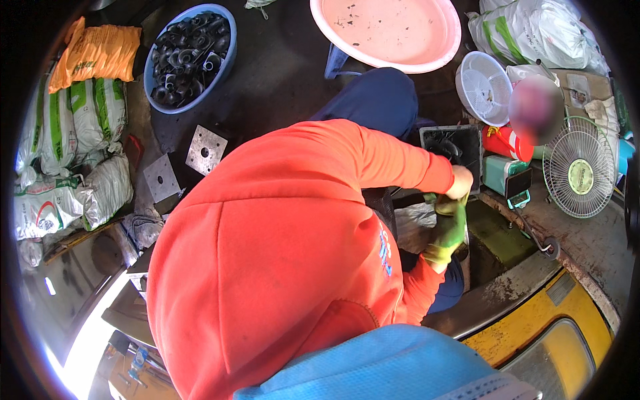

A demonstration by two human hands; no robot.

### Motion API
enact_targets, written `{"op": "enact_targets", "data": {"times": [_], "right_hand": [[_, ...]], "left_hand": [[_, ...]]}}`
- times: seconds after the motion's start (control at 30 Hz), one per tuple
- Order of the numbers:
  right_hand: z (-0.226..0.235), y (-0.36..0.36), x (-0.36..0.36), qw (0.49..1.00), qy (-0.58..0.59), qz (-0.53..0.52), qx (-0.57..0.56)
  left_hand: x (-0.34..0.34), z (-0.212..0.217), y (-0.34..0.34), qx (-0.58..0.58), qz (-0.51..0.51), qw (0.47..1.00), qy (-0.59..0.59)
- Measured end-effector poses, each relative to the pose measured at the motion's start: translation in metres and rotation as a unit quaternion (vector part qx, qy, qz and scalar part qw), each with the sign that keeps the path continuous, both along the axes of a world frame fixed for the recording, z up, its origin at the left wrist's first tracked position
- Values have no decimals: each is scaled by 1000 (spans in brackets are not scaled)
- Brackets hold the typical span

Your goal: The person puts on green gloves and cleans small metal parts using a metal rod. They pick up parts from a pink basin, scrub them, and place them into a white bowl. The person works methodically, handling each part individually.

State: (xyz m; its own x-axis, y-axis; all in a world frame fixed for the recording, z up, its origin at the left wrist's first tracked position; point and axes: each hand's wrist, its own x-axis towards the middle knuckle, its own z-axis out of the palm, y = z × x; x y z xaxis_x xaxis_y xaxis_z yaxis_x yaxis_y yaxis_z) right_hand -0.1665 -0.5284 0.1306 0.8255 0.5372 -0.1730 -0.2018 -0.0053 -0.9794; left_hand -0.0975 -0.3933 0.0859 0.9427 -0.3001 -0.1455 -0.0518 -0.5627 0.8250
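Note:
My left hand [460,181] reaches out of a red sleeve, skin showing at its end. It bends down, closed, against green glove fabric; what its fingers hold is hidden. A yellow-green glove [451,235] covers my right hand, which meets the left one from below, with a strip of bare wrist above the red cuff. How the right fingers are set is hidden. Beneath the hands lies pale crumpled sheeting [416,225], between my navy-clad knees. Just beyond the left hand stands a dark rectangular crate [473,160] with black curved parts [443,149] in it.
A blue basin [231,50] of black moulded parts stands far left, near perforated metal plates [206,151]. A pink basin [400,33], white strainer basket [481,88], teal box [500,168] and fan [580,175] stand right. Sacks [70,127] line the left. A yellow panel [527,320] lies lower right.

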Motion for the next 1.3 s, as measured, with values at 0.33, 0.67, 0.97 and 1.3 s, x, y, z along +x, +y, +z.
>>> {"op": "enact_targets", "data": {"times": [0.33, 0.67, 0.97, 1.3], "right_hand": [[15, 5, 5, 956, -184, -124, -194], [19, 31, -12, 905, -293, -147, -270], [-2, 37, -12, 865, -358, -153, -316], [7, 29, -9, 803, -465, -102, -358]], "left_hand": [[-21, 5, 8, -208, 106, 972, 18], [-6, -19, 9, -184, -223, 951, 108], [-20, -5, 13, -569, -62, 689, 444], [-40, -8, -12, -540, -32, 700, 466]]}}
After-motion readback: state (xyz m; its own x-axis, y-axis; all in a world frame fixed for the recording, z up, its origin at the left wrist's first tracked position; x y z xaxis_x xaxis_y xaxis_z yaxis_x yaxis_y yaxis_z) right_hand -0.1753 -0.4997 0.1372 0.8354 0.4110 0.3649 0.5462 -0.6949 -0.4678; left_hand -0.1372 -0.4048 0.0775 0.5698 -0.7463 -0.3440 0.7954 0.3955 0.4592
